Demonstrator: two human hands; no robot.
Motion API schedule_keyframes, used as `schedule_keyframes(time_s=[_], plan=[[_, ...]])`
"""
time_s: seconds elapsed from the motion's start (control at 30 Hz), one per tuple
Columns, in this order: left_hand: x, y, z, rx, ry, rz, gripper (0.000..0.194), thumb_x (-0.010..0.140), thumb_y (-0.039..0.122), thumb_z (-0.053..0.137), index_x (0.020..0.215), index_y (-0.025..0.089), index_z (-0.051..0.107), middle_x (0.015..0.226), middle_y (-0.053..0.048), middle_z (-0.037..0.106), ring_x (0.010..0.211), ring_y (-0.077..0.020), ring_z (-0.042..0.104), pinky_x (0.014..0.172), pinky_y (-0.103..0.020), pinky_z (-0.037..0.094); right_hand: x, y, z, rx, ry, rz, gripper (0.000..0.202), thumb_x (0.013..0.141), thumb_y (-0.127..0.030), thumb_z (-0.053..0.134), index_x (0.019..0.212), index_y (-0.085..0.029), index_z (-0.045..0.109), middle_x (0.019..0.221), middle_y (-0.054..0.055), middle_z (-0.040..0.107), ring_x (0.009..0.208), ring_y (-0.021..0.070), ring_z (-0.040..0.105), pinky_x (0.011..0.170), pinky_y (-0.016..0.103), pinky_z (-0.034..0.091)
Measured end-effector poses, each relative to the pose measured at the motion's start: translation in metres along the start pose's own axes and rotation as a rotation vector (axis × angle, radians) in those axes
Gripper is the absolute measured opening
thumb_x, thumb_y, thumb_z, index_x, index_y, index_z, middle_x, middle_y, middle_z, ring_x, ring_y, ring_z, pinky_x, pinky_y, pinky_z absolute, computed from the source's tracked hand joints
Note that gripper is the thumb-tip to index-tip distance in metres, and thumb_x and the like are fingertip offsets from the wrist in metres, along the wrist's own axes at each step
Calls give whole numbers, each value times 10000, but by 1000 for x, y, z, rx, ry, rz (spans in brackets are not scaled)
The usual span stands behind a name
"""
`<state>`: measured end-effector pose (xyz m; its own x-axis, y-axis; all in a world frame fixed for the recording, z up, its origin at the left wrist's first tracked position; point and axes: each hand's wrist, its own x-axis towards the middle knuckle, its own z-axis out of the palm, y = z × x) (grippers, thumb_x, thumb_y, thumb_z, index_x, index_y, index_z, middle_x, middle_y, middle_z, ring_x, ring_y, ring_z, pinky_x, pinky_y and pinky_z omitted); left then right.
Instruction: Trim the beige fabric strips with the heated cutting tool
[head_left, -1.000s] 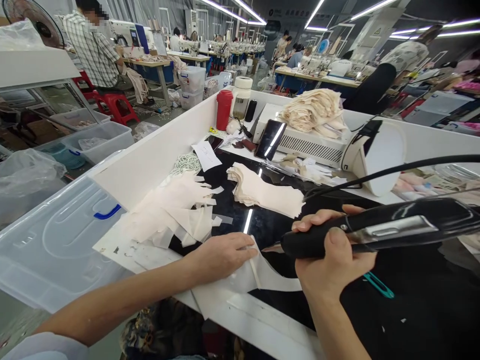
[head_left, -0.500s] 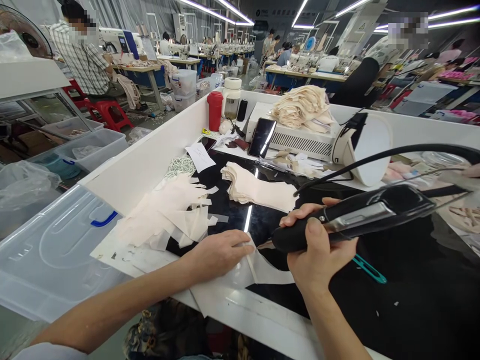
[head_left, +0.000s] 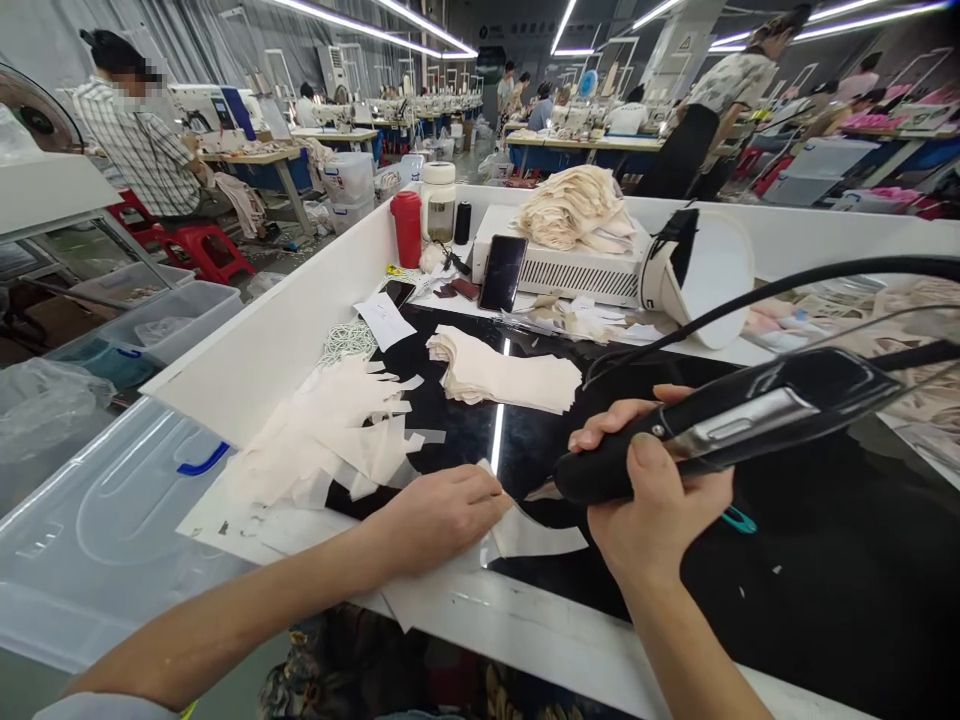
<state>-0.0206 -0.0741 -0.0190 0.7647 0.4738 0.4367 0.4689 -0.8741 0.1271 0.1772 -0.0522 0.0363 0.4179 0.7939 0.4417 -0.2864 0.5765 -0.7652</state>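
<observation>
Around a black handheld tool (head_left: 720, 420) with a silver strip and cables, my right hand (head_left: 652, 480) is closed, above the black tabletop (head_left: 810, 570). My left hand (head_left: 450, 510) has its fingers together on a pale fabric piece (head_left: 532, 532) at the table's front edge; the fingertips pinch its left end. Left of that hand lies a loose heap of pale fabric pieces (head_left: 300, 440). A neater stack of pale pieces (head_left: 510, 370) lies beyond both hands. A teal tool (head_left: 739, 519) lies partly behind my right wrist.
At the back stand a red cup (head_left: 406, 230), a jar (head_left: 439, 205), a phone (head_left: 502, 273), a white vented box (head_left: 585, 272) under a cloth bundle (head_left: 577, 210), and a white cone (head_left: 697, 275). A clear lidded bin (head_left: 127, 520) is at the left. People sit beyond.
The view has shifted slightly. My left hand's fingers have drawn together on the fabric piece, which lies differently. The black tool remains in my right hand.
</observation>
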Motion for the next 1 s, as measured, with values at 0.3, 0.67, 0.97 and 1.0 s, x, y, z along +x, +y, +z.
schedule_keyframes(time_s=[0.3, 0.67, 0.97, 1.0], plan=[[-5, 4, 1, 3, -20, -3, 254, 1093, 67, 482, 1277, 90, 657, 1138, -117, 731, 1058, -224, 708, 922, -342, 661, -7, 5, 4, 17, -39, -1, 415, 832, -372, 880, 1155, -262, 643, 816, -44, 701, 613, 140, 656, 628, 316, 567], [-6, 5, 1, -2, -8, -10, 242, 1112, 99, 480, 1267, 86, 665, 1162, -124, 728, 1099, -248, 714, 934, -360, 675, -14, 10, 3, 6, -79, 20, 428, 870, -370, 858, 1205, -268, 610, 842, -50, 703, 641, 144, 664, 680, 343, 552], [-8, 5, 1, -1, -15, -23, 249, 1117, 108, 469, 1275, 100, 662, 1162, -124, 723, 1114, -239, 713, 940, -353, 674, -17, 12, 1, 8, -92, 26, 431, 878, -359, 857, 1211, -266, 599, 852, -54, 702, 661, 136, 667, 700, 333, 554], [-8, 5, 1, 1, -17, -23, 251, 1118, 109, 468, 1278, 106, 661, 1164, -125, 722, 1118, -236, 712, 943, -353, 673, -18, 12, 1, 0, -91, 29, 422, 883, -352, 849, 1210, -268, 597, 855, -54, 702, 662, 135, 669, 700, 332, 555]])
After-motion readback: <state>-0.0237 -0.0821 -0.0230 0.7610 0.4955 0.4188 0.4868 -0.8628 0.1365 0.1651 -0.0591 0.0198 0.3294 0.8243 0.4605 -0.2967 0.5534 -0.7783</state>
